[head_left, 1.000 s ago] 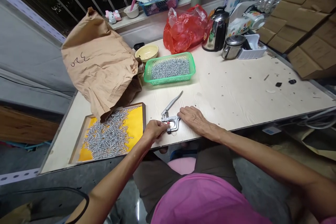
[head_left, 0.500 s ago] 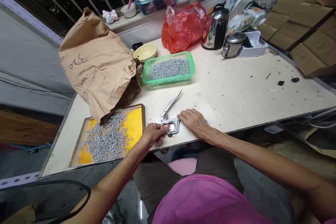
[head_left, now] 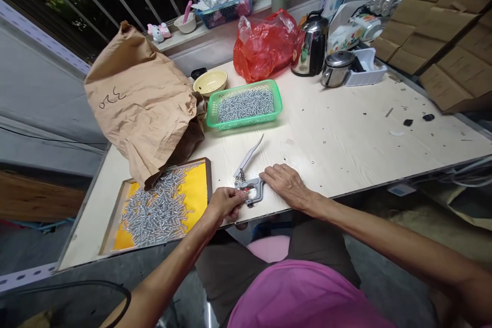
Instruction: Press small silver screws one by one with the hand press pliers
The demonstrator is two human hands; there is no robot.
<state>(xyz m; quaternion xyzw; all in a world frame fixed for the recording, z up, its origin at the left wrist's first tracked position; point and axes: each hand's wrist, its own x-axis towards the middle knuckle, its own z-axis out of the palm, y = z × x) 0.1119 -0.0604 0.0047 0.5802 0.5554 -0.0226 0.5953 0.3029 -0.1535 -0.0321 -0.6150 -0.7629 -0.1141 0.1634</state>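
From where I stand, the grey hand tool point(head_left: 260, 192) lies on the bench point(head_left: 326, 148) just in from the front edge, square before the seated person, probably so that both hands can reach it without stretching. Its lever point(head_left: 246, 159) slants up from the frame toward the far edge, which leaves the mouth facing the left hand point(head_left: 226, 203). That hand's thumb and fingers are drawn narrow beside a small red bit point(head_left: 246, 189) at the mouth; whether they have closed on a piece, I cannot tell. The right hand point(head_left: 285, 183) rests at the opposite end, fingers bent against the frame, likely to steady it; whether it grips or merely presses, I cannot tell.

The wooden tray point(head_left: 209, 179) sits at the front left corner of the bench, just beside the left hand, I suppose to put its loose metal pieces point(head_left: 157, 212) within easy reach. The paper bag point(head_left: 142, 107) leans along the left edge with its lower end over the tray's far side. The green basket point(head_left: 279, 97), holding a 2nd heap of metal pieces, stands beyond the tool, apart from both hands.
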